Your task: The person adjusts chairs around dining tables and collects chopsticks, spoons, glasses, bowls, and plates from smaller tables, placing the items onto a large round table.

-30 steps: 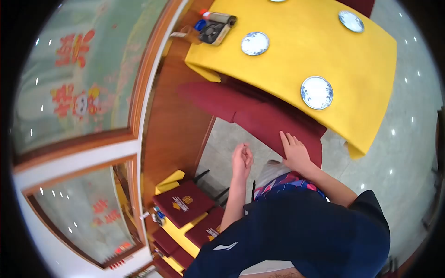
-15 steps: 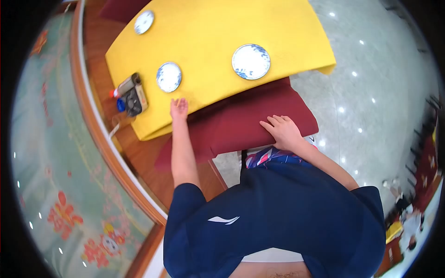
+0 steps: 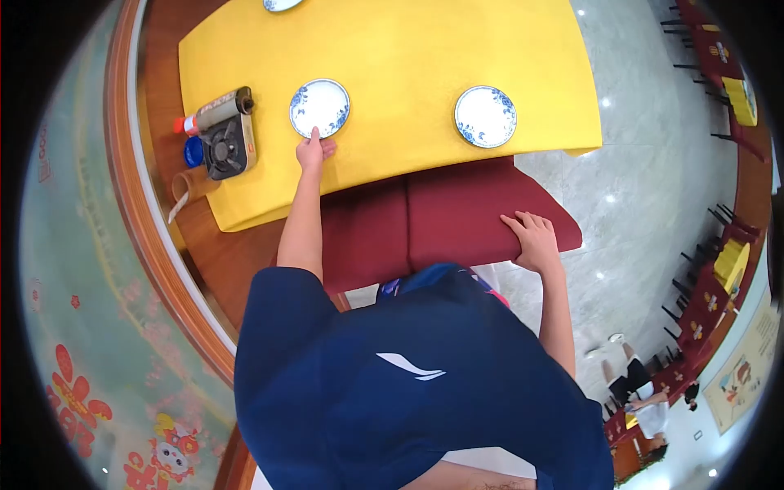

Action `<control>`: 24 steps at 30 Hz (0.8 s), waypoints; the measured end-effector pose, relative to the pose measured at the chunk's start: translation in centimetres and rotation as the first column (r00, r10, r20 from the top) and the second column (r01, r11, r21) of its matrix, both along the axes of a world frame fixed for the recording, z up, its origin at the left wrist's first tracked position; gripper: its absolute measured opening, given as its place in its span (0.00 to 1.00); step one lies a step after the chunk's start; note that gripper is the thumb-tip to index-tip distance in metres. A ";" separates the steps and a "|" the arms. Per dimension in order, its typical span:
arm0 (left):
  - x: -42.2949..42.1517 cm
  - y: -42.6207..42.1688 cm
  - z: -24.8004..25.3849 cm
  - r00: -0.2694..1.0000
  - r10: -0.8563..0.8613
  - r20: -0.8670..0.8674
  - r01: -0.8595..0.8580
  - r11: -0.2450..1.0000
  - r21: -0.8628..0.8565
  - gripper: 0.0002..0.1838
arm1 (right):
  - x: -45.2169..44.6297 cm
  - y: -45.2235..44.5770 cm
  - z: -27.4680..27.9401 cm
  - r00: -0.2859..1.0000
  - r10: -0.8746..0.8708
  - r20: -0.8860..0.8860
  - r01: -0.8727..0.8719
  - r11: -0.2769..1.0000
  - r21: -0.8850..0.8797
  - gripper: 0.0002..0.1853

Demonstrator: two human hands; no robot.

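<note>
My left hand [image 3: 314, 150] is at the near rim of a white plate with blue flowers [image 3: 320, 108] on the yellow tablecloth. One digit reaches over the rim; the others stay beside it on the near side, apart from that digit. I cannot make out a grip, and the hand looks open. To the right, my right hand [image 3: 536, 240] rests with spread fingers on the edge of a maroon-covered seat [image 3: 465, 204]. A second blue-patterned plate [image 3: 486, 117] lies farther right on the cloth.
A portable gas stove [image 3: 227, 149] stands at the table's left edge, with a gas canister [image 3: 220, 110] and a blue round object [image 3: 193, 152] beside it. Another plate [image 3: 282, 3] is cut off at the top. A person [image 3: 645, 400] is far off at lower right.
My left hand has gone forward from the cloth to the plate's rim. My right hand stays on the seat cover. The whole view has turned and shifted.
</note>
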State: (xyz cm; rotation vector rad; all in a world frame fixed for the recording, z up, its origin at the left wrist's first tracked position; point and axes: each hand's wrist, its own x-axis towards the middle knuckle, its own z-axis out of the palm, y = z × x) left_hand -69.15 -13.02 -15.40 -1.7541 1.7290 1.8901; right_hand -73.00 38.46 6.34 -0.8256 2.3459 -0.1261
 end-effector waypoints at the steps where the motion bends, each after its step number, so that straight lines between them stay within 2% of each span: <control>1: -0.2 0.1 -0.7 0.989 0.062 -0.135 -0.064 0.998 -0.009 0.22 | -0.1 -0.1 -0.1 1.000 0.003 0.006 -0.003 1.000 0.022 0.42; 2: -0.4 0.3 -1.3 0.958 0.117 -0.262 -0.125 0.992 -0.012 0.19 | 0.0 -0.1 -0.1 1.000 -0.001 0.017 0.000 0.999 0.042 0.44; 3: -0.6 0.6 -1.1 0.944 0.140 -0.299 -0.151 0.988 -0.015 0.15 | 0.0 0.0 -0.1 1.000 -0.004 0.028 0.002 0.999 0.052 0.44; 7: -1.6 2.3 0.0 0.915 0.173 -0.365 -0.203 0.978 -0.045 0.13 | -1.3 -0.4 -0.3 0.989 0.048 0.139 -0.066 0.989 0.129 0.54; 9: -1.7 3.9 1.0 0.950 0.016 -0.312 -0.052 0.993 -0.107 0.13 | -1.8 -0.2 -0.7 0.967 0.091 0.238 -0.133 0.976 0.170 0.60; 10: -1.7 5.0 1.9 0.950 0.007 -0.312 -0.042 0.994 -0.105 0.13 | -2.1 -0.1 -1.0 0.968 0.080 0.238 -0.123 0.977 0.172 0.60; 13: -2.4 9.7 5.5 0.904 -0.133 -0.407 0.069 0.983 -0.168 0.12 | -3.6 0.6 -1.6 0.889 0.188 0.417 -0.197 0.980 -0.022 0.58; 14: -2.3 11.1 6.9 0.887 -0.258 -0.382 0.169 0.953 -0.252 0.12 | -4.5 0.7 -1.7 0.847 0.237 0.476 -0.215 0.971 -0.101 0.57; 15: -2.9 12.1 8.6 0.855 -0.379 -0.354 0.258 0.903 -0.343 0.12 | -4.9 0.9 -2.7 0.799 0.088 0.594 0.043 0.978 -0.203 0.49; 16: -3.7 13.5 10.4 0.848 -0.390 -0.358 0.259 0.896 -0.361 0.12 | -5.2 1.1 -4.1 0.698 -0.022 0.716 0.303 0.915 -0.267 0.43; 18: -3.2 17.0 13.6 0.794 -0.555 -0.247 0.482 0.823 -0.300 0.13 | -6.7 1.3 -6.1 0.691 -0.238 0.682 0.578 0.748 -0.325 0.33; 19: -3.5 19.0 14.5 0.759 -0.623 -0.191 0.539 0.765 -0.354 0.14 | -7.5 1.3 -5.8 0.681 -0.316 0.661 0.641 0.694 -0.328 0.31; 20: -4.2 20.9 14.7 0.757 -0.628 -0.180 0.539 0.757 -0.370 0.14 | -8.4 1.5 -5.3 0.658 -0.394 0.642 0.700 0.633 -0.330 0.29; 21: -4.3 22.5 14.1 0.703 -0.677 -0.217 0.608 0.730 -0.311 0.14 | -8.9 2.0 -6.3 0.642 -0.423 0.639 0.732 0.588 -0.346 0.27; 22: -4.7 24.4 14.3 0.646 -0.719 -0.258 0.674 0.695 -0.250 0.15 | -9.2 2.9 -6.5 0.639 -0.414 0.649 0.733 0.582 -0.351 0.27; 24: -5.5 28.5 15.2 0.562 -0.802 -0.204 0.756 0.598 -0.266 0.16 | -9.9 4.7 -6.9 0.531 -0.351 0.771 0.753 0.612 -0.240 0.24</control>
